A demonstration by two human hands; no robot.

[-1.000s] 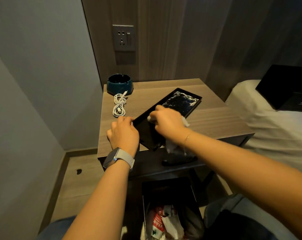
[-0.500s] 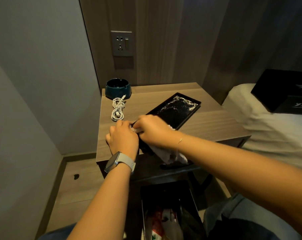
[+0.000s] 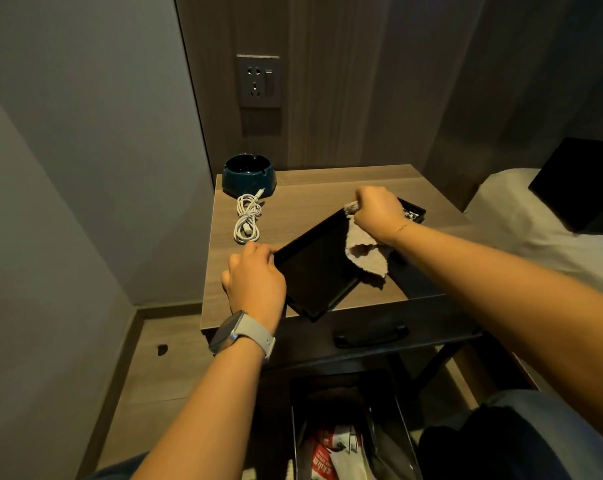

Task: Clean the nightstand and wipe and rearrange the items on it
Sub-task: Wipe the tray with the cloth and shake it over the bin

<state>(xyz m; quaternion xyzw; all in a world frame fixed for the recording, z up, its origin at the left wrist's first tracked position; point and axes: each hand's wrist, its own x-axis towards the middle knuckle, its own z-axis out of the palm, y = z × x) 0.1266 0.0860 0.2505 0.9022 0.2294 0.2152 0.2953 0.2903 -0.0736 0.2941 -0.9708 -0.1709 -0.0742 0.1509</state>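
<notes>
Head view, looking down at a wood-grain bedside desk (image 3: pixel 310 195) set into a corner against a dark panelled wall.

A flat black rectangular tray (image 3: pixel 314 271) lies diagonally across the desk top; its near corner reaches the front edge, and its far end, speckled with pale marks, points toward the bed.

Left hand (image 3: pixel 255 282): fingers (image 3: pixel 258 249) curled onto the tray's near-left edge, gripping it. A grey-strapped smartwatch (image 3: pixel 241 336) sits on that wrist.

Right hand (image 3: pixel 376 211): fist closed round a bunched beige cloth (image 3: pixel 362 251), pressed down on the far part of the tray. The cloth's loose end trails out below the hand across the tray's right side and onto the desk top.

A dark teal round ceramic ashtray (image 3: pixel 250 176) sits at the back-left corner of the desk. Just in front of it lies a coiled white charging cable (image 3: pixel 247 221), near the left hand but not touching the tray.

Grey wall socket plate (image 3: pixel 259 81) on the panel above the ashtray.

Black drawer handle (image 3: pixel 371 336) on the desk's front face.

Below, an open black bin (image 3: pixel 348 431) holds red-and-white wrappers.

To the right, a white-covered bed (image 3: pixel 521 223) with a black box (image 3: pixel 584 185) resting on it.
</notes>
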